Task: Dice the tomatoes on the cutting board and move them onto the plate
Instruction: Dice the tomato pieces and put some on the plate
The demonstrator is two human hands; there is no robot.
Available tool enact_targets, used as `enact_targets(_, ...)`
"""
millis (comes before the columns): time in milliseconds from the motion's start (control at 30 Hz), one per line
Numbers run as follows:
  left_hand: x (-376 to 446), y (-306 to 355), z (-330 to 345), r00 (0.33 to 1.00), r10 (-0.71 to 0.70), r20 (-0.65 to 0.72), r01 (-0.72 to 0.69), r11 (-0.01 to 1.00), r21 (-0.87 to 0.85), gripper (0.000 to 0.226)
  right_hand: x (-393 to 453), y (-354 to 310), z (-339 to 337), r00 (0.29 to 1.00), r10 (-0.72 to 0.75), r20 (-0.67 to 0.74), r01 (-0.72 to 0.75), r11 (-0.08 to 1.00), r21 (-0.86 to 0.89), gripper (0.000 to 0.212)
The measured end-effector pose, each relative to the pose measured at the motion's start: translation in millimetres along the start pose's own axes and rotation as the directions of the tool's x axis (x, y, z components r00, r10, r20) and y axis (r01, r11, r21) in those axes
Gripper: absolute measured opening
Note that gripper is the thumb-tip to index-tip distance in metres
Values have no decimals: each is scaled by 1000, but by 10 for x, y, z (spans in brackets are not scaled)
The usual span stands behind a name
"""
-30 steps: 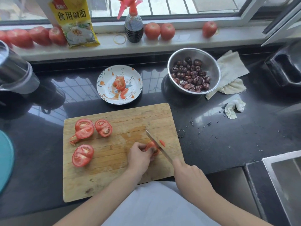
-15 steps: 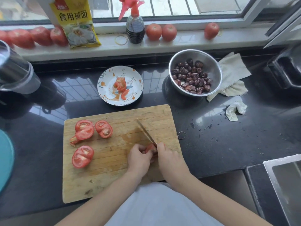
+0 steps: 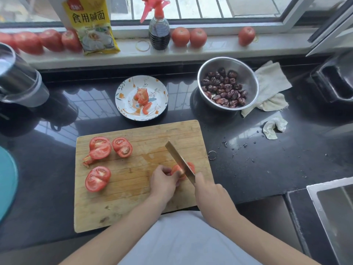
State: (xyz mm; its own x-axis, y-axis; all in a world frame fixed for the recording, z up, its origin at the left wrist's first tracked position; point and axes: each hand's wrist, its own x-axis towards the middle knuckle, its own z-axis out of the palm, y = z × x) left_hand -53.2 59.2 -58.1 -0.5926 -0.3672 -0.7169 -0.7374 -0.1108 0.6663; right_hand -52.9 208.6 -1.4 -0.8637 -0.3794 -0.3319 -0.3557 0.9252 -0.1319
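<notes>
Your right hand curls round the handle of the knife, whose blade slants up and to the left across the tomato piece you are cutting. Your left hand pinches that piece from its left side, fingertips curled against it, near the right edge of the wooden cutting board. A wet patch of juice stains the board just behind the blade.

On the board's left part lie three tomato halves, cut faces up: a large one at the back, a smaller one just beside it, and a third nearer you.

Behind the board stands the patterned plate, holding a few tomato pieces. To its right sits a steel bowl of dried red dates, touching a crumpled cloth; a smaller rag lies nearer you.

All this rests on a glossy black countertop, speckled with water drops right of the board. Along the window sill behind stand whole tomatoes, a yellow packet and a spray bottle of dark liquid. A steel sink shows at lower right.
</notes>
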Motion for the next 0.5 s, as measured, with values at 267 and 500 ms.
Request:
enact_targets(267,27,-25,3,1000,3,-12,-4,1000,-19,21,-98,-60,-80,995,-41,87,51,993,-111,40)
enact_targets(500,29,-13,14,1000,-6,-5,6,1000,-12,26,-186,27,0,991,-57,-117,48,996,-75,33)
